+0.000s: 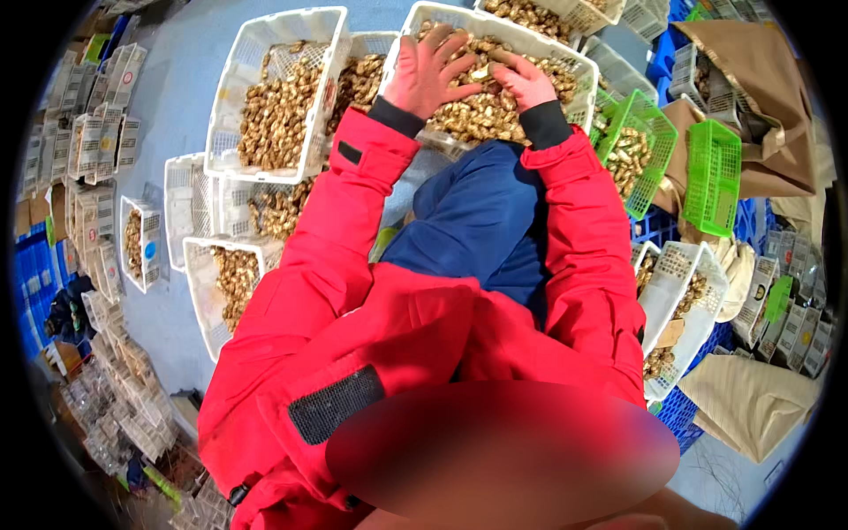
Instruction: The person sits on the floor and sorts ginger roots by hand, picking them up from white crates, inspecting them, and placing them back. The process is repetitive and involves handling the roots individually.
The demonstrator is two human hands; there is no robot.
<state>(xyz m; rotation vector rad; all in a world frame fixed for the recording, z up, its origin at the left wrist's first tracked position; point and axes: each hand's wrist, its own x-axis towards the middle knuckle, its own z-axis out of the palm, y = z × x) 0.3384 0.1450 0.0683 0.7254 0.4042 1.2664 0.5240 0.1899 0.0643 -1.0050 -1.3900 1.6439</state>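
A white perforated plastic basket (586,66) stands before me, holding many small golden-brown, knobbly pieces of produce (474,119), perhaps bulbs or roots. My left hand (429,73) is spread over its left half, palm down, fingers apart and nothing gripped. Over the right half, my right hand (523,81) has its thumb and forefinger bent together at a pale-ended piece (483,72). That piece lies close to the left fingertips. Both hands wear thin, dirt-stained coverings or are soiled at the fingers; I cannot tell which.
To the left, a tall white basket (222,99) and lower ones (199,291) hold similar produce. Green baskets (652,112) (712,179) and a long white basket (695,331) stand at the right, near brown cloth (782,99). Stacked white baskets (99,146) line the far left.
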